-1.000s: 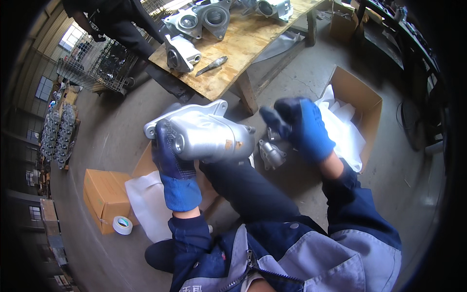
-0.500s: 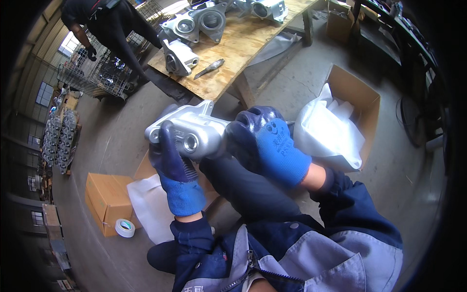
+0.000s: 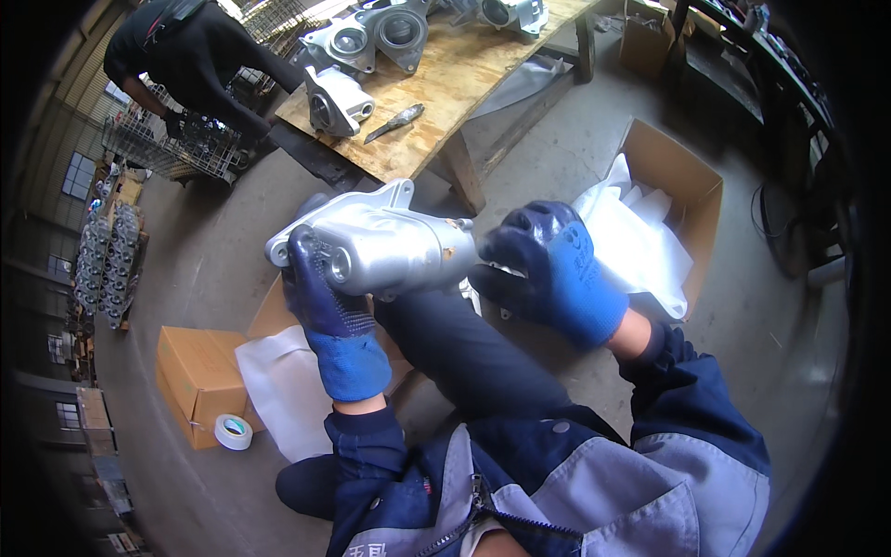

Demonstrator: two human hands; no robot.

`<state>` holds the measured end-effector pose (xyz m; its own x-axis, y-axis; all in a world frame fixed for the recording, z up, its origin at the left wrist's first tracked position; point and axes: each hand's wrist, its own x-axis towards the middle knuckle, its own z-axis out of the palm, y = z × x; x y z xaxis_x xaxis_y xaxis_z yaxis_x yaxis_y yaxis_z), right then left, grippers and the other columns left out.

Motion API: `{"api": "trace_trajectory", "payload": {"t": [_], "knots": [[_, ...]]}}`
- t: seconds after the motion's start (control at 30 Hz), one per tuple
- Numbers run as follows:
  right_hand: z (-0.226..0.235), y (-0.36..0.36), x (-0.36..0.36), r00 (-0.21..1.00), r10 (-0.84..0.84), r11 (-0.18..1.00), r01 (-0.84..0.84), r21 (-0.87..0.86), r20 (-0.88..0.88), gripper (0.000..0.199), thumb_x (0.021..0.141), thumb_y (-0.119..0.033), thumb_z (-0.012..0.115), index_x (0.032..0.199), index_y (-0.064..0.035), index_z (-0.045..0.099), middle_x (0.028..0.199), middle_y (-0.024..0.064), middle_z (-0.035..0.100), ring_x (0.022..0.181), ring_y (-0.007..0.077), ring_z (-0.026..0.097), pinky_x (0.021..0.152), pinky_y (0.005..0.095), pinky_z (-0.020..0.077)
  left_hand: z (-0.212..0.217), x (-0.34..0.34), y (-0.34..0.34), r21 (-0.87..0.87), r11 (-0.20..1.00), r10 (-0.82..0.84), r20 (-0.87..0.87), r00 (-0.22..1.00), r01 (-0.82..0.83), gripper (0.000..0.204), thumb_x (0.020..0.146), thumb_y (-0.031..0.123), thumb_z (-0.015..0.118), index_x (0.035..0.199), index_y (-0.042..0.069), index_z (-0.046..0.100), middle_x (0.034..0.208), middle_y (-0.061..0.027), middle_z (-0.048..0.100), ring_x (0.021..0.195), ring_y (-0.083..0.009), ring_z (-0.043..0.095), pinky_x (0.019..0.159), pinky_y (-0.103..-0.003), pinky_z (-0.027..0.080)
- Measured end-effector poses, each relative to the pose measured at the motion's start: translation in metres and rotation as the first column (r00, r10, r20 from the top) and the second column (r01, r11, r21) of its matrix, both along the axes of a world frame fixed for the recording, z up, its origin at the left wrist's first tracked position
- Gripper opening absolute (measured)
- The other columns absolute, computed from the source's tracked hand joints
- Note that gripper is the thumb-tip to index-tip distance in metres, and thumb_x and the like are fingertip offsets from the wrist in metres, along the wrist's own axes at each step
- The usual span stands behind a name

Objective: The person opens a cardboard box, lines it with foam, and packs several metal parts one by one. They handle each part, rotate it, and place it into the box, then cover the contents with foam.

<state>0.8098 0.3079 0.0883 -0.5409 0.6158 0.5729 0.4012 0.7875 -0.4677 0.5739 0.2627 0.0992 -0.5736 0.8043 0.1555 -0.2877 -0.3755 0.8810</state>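
Note:
A silver cast metal housing (image 3: 394,246) lies across my left hand (image 3: 320,302), which is closed around its flanged left end, thumb on the near side by a round hole. Its flange stands up at the back, and a small brownish spot shows near the right end. My right hand (image 3: 554,269) is just right of that end, thumb and fingers apart, with nothing visible between them. Both hands wear dark-coated blue gloves. Below the housing are my dark trouser leg and a partly hidden bright piece.
A wooden table (image 3: 445,102) ahead bears several similar castings and a knife-like tool (image 3: 395,123). To the right stands an open carton (image 3: 705,213) with white wrapping. At left are a cardboard box (image 3: 200,371), a tape roll (image 3: 233,432) and white sheeting (image 3: 288,390). A person (image 3: 190,65) bends over a wire cage.
My right hand has come off the housing's right end and moved right, its fingers opening. The housing has turned in my left hand, showing more of its right end. The other person bends lower.

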Motion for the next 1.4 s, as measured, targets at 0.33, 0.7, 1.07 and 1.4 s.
{"api": "trace_trajectory", "payload": {"t": [0.33, 0.7, 1.07, 1.4], "knots": [[0.032, 0.010, -0.014, 0.970, 0.120, 0.952, -0.173, 0.254, 0.212, 0.025, 0.081, -0.028, 0.068, 0.102, -0.0134, 0.064, 0.095, 0.0135, 0.063, 0.089, 0.0299, 0.061, 0.079, 0.0455, 0.0458, 0.012, 0.002, -0.001, 0.032, 0.997, -0.069, 0.024, 0.997, 0.068, 0.065, 0.099, 0.046, 0.053, 0.137, -0.006, 0.047, 0.132, -0.0251, 0.055, 0.119, -0.0368, 0.058, 0.100, -0.049, 0.051], [0.001, -0.005, 0.015, 0.892, 0.224, 0.975, -0.210, -0.078, 0.394, 0.025, 0.084, -0.033, 0.071, 0.082, -0.0073, 0.070, 0.072, 0.0115, 0.062, 0.065, 0.0296, 0.061, 0.060, 0.0371, 0.0472, -0.010, -0.013, 0.001, 0.018, 0.997, -0.076, 0.004, 0.997, 0.076, 0.068, 0.098, 0.052, 0.050, 0.142, 0.001, 0.043, 0.137, -0.0208, 0.052, 0.125, -0.0347, 0.053, 0.109, -0.050, 0.042], [0.027, 0.008, -0.009, 0.904, 0.011, 0.851, -0.232, 0.471, 0.427, 0.023, 0.083, -0.024, 0.063, 0.097, -0.0062, 0.068, 0.090, 0.0142, 0.066, 0.087, 0.0275, 0.064, 0.074, 0.0422, 0.0470, 0.010, 0.005, -0.005, 0.019, 1.000, 0.005, 0.008, 1.000, -0.005, 0.066, 0.100, 0.047, 0.049, 0.139, -0.007, 0.045, 0.133, -0.0244, 0.053, 0.121, -0.0363, 0.057, 0.101, -0.050, 0.050], [-0.011, -0.003, 0.009, 0.764, 0.321, 0.926, -0.378, -0.015, 0.560, 0.022, 0.084, -0.025, 0.063, 0.078, -0.0047, 0.071, 0.065, 0.0131, 0.063, 0.063, 0.0320, 0.064, 0.061, 0.0451, 0.0465, -0.013, -0.011, -0.003, 0.023, 0.995, -0.102, -0.015, 0.995, 0.102, 0.071, 0.098, 0.055, 0.050, 0.143, 0.000, 0.042, 0.137, -0.0225, 0.051, 0.125, -0.0356, 0.054, 0.109, -0.049, 0.043]]}}
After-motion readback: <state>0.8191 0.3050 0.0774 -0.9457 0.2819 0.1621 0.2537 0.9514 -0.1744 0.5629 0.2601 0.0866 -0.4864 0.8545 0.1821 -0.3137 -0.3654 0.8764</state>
